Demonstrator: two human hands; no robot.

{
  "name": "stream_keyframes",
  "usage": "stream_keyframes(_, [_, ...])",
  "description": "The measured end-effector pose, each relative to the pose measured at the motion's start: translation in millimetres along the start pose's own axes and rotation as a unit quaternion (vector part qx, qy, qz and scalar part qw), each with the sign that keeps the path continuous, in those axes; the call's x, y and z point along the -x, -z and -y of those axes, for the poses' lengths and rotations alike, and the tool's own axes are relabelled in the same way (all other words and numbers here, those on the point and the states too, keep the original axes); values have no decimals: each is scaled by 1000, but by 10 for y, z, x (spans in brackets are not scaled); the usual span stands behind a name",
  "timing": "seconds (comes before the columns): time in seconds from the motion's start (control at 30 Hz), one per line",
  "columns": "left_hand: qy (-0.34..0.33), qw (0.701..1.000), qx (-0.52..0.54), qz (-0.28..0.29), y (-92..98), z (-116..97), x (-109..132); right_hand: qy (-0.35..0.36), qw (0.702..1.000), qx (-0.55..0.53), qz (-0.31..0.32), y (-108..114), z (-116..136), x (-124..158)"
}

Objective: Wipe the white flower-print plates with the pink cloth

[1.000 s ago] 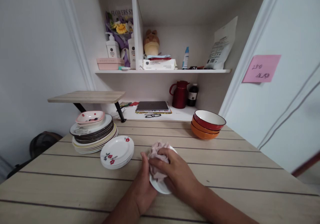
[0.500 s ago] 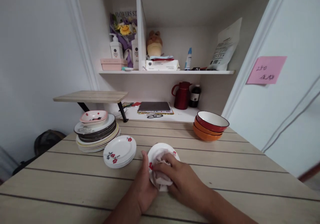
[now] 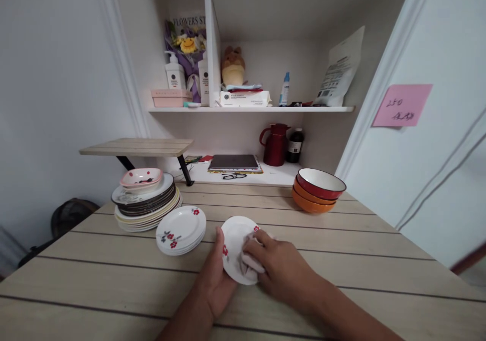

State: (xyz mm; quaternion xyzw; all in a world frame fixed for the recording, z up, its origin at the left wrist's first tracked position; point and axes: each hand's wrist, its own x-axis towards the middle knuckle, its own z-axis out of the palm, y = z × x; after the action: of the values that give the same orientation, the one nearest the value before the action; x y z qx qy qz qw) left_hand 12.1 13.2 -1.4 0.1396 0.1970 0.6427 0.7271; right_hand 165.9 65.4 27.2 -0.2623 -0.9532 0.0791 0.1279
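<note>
A small white plate (image 3: 235, 234) with red flowers on its rim is held over the table by my left hand (image 3: 216, 275). The thumb lies along its left edge, and the fingers are hidden beneath it. My right hand (image 3: 279, 260) grips a crumpled pale cloth (image 3: 249, 265) and presses it on the right side of the plate. Left of my hands is a short stack of matching flowered plates (image 3: 184, 229).
A tall stack of plates (image 3: 148, 212) topped by a pink-rimmed dish (image 3: 140, 177) stands at the left, near a small raised shelf (image 3: 136, 147). Nested red and orange bowls (image 3: 319, 191) sit right. Behind are glasses (image 3: 234, 177), a laptop (image 3: 233, 162) and a red jug (image 3: 275, 146).
My right hand has moved the cloth from the middle of the plate toward its right side, baring more of the plate's face. The left hand keeps its hold.
</note>
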Motion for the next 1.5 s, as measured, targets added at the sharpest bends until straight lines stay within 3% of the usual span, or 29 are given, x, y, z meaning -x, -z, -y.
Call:
stream_keyframes(0.17, [-3,1000,8,24,-23,0,-63,62,996,-62,-10,-27,171,23])
stream_keyframes(0.27, [-1,1000,6,25,-27,23,-69,77,994,-25,-75,-105,85,-30])
stream_keyframes(0.37, [0,1000,2,19,-18,47,-40,44,990,29,-130,-138,-83,-74])
stream_keyframes(0.53, [-2,1000,-14,-23,-12,30,21,-20,997,55,-47,-35,-132,-32])
stream_keyframes(0.67, [25,999,-24,-26,-7,8,62,21,1000,20,2,25,71,37])
stream_keyframes(0.8, [57,997,-46,-12,-8,37,82,67,997,-16,-30,-28,158,19])
stream_keyframes(0.97, [41,999,-15,14,-11,79,25,27,990,49,-131,-97,-54,-61])
stream_keyframes(1.03, [26,1000,-11,9,0,73,2,0,991,68,-118,-87,-137,-66])
stream_keyframes(1.17, [8,1000,-14,-7,11,36,3,-42,996,75,-33,-33,-158,-24])
stream_keyframes(1.3, [28,999,-25,-27,-12,25,48,-9,999,47,7,24,-3,37])
stream_keyframes(1.4, [54,998,-37,-16,-27,49,69,41,999,-4,-6,32,125,44])
stream_keyframes(1.5, [47,998,-32,-3,-30,91,53,61,995,0,-76,-13,133,4])
